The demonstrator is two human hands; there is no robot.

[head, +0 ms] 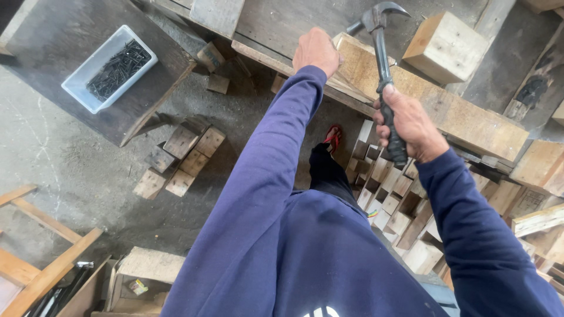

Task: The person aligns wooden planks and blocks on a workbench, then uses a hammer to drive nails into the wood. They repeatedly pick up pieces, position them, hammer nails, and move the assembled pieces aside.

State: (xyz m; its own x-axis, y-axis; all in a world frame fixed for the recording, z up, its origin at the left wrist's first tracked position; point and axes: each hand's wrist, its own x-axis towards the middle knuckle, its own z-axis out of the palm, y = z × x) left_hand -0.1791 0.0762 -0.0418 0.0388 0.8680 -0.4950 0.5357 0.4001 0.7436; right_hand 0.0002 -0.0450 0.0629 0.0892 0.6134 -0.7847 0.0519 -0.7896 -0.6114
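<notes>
The person stands over a long plank (464, 117) that lies across the counter (264, 23), the right hand (411, 126) raised with its fingers (383, 130) wrapped tight round the black grip of a claw hammer (382, 53), whose head hangs above the near end of the board. The left hand (316, 51) rests on that same end, its fingers curled under and out of sight, so I cannot tell whether they pinch a nail or simply steady the wood. It looks to me like the lift before a blow: the strike to come calls for the head to fall squarely beside the left hand and not on it, with the board kept from shifting. A white tray of dark nails (108, 67) sits on a dark slab well to the left, out of easy reach of either hand. Below, the concrete floor (70, 170) is rough and dusty, scattered with short wood blocks (179, 161); a bigger heap of offcuts (393, 205) lies by the person's red sandal (333, 138), and a square block (445, 38) sits beyond the plank.
</notes>
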